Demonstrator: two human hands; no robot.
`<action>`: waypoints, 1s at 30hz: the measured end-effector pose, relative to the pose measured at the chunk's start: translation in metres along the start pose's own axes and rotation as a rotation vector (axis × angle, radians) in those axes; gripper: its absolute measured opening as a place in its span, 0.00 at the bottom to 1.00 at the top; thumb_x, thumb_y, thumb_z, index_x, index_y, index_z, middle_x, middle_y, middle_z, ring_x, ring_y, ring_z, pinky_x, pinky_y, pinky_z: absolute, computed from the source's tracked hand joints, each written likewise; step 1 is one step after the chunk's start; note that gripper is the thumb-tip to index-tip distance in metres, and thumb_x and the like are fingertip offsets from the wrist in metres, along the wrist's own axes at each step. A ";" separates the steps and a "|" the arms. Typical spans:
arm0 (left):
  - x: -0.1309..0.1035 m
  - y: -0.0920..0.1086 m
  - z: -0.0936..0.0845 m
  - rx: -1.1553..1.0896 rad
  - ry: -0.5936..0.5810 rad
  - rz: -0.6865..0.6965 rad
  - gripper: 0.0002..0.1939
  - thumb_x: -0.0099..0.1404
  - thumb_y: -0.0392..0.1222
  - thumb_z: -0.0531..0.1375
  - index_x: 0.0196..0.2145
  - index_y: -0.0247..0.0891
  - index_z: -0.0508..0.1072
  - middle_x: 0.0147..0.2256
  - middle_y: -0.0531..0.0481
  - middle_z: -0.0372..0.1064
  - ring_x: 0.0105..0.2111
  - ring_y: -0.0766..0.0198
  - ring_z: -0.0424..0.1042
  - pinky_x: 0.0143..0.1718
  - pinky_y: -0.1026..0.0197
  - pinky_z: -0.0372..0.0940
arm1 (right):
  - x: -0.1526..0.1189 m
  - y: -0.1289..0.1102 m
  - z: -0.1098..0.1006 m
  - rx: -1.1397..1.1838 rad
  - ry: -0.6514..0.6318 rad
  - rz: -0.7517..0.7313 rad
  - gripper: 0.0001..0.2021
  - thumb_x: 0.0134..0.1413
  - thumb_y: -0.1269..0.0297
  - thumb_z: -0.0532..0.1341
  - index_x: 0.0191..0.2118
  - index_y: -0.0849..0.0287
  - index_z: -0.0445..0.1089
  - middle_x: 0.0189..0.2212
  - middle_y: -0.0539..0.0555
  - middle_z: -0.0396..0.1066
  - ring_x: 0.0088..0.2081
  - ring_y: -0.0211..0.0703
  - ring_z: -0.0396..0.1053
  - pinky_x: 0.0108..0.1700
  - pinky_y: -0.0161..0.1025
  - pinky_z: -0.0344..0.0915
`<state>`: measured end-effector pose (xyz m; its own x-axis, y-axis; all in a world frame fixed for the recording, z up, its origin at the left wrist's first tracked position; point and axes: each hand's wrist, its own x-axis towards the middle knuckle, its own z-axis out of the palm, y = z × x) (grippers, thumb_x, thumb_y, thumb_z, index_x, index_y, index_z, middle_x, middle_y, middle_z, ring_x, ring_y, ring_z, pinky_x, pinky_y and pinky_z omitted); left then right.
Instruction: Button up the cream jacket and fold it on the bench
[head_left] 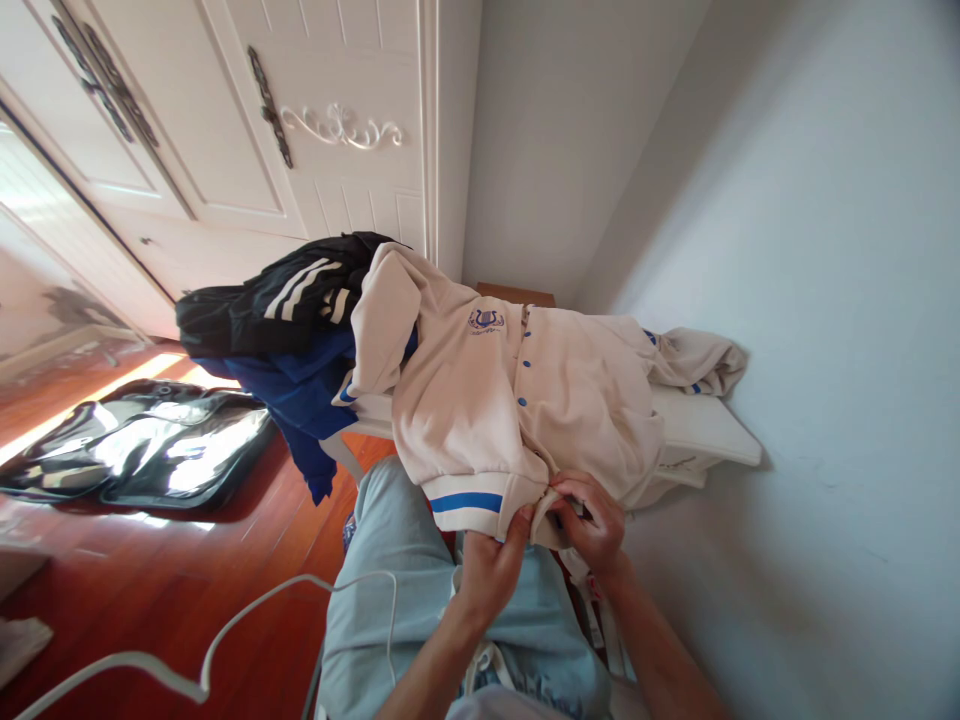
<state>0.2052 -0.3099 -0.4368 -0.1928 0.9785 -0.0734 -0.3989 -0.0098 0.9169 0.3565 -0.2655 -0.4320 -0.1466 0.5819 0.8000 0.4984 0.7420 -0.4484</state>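
Note:
A cream jacket point(457, 390) with blue snap buttons, a blue-striped hem and a lyre-like emblem lies spread over a white table in front of me. Its upper snaps look fastened, and the hem hangs over the edge toward my lap. My left hand point(495, 560) grips the hem beside the front opening, thumb on top and fingers underneath. On the other side of the opening, my right hand point(592, 520) pinches the hem's edge between thumb and fingers. Both hands are close together at the bottom of the placket. The lowest snap is mostly hidden by the fingers.
Black clothing point(300, 300) with white stripes and blue clothing point(307, 390) are heaped at the table's left. The white table point(705, 425) meets the wall at right. A shiny black bag point(142, 440) lies on the floor. A white cable point(247, 610) crosses my leg.

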 end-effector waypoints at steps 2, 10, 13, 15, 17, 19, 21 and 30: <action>0.002 0.001 -0.002 0.017 -0.039 0.000 0.18 0.55 0.44 0.69 0.43 0.35 0.79 0.45 0.40 0.75 0.49 0.51 0.72 0.56 0.54 0.63 | 0.004 0.001 -0.002 0.026 -0.045 0.039 0.02 0.59 0.68 0.62 0.38 0.55 0.70 0.32 0.56 0.75 0.34 0.44 0.74 0.37 0.39 0.72; 0.013 0.001 -0.016 0.053 -0.141 0.032 0.14 0.58 0.44 0.67 0.41 0.36 0.81 0.41 0.43 0.77 0.45 0.51 0.75 0.52 0.53 0.67 | 0.026 -0.004 -0.007 0.090 -0.328 0.206 0.03 0.57 0.68 0.62 0.33 0.57 0.73 0.30 0.53 0.75 0.32 0.41 0.74 0.34 0.34 0.70; 0.016 0.004 -0.019 0.018 -0.143 0.000 0.14 0.54 0.41 0.70 0.39 0.36 0.81 0.42 0.42 0.77 0.46 0.50 0.74 0.55 0.53 0.65 | 0.028 -0.003 -0.004 0.050 -0.384 0.258 0.07 0.55 0.72 0.59 0.31 0.57 0.73 0.27 0.51 0.74 0.29 0.40 0.73 0.32 0.34 0.68; 0.017 0.005 -0.019 -0.026 -0.110 -0.035 0.15 0.51 0.41 0.71 0.38 0.36 0.81 0.42 0.41 0.76 0.47 0.50 0.74 0.56 0.55 0.64 | 0.028 -0.001 -0.001 0.032 -0.404 0.274 0.08 0.54 0.74 0.58 0.29 0.57 0.73 0.26 0.50 0.74 0.28 0.39 0.72 0.31 0.34 0.67; 0.015 0.003 -0.018 -0.085 -0.103 -0.086 0.16 0.51 0.41 0.70 0.39 0.35 0.81 0.42 0.40 0.76 0.47 0.50 0.73 0.55 0.55 0.64 | 0.030 0.001 0.000 0.054 -0.392 0.247 0.08 0.55 0.73 0.58 0.30 0.57 0.73 0.27 0.51 0.75 0.29 0.40 0.73 0.32 0.34 0.68; 0.011 -0.002 -0.018 -0.216 -0.119 -0.153 0.15 0.52 0.40 0.70 0.39 0.35 0.80 0.44 0.41 0.76 0.49 0.49 0.72 0.55 0.53 0.64 | 0.034 0.003 -0.001 0.101 -0.353 0.195 0.05 0.57 0.71 0.59 0.32 0.57 0.72 0.30 0.52 0.75 0.33 0.41 0.73 0.36 0.35 0.69; 0.010 -0.009 -0.019 -0.440 -0.171 -0.233 0.17 0.49 0.36 0.68 0.39 0.36 0.79 0.46 0.42 0.75 0.52 0.48 0.71 0.55 0.50 0.64 | 0.038 0.004 -0.005 0.159 -0.354 0.161 0.03 0.58 0.66 0.62 0.33 0.57 0.71 0.31 0.53 0.74 0.35 0.41 0.72 0.39 0.36 0.69; 0.051 -0.051 -0.032 -0.518 -0.163 -0.417 0.24 0.40 0.27 0.63 0.39 0.34 0.79 0.42 0.45 0.77 0.50 0.49 0.72 0.55 0.51 0.65 | 0.036 0.034 -0.019 0.145 -0.577 0.647 0.20 0.61 0.50 0.59 0.50 0.61 0.66 0.33 0.55 0.75 0.27 0.39 0.71 0.31 0.35 0.68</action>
<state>0.1866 -0.2659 -0.4998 0.1911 0.9401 -0.2822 -0.7959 0.3167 0.5160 0.3844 -0.2260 -0.4106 -0.3013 0.9515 0.0622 0.5255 0.2201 -0.8218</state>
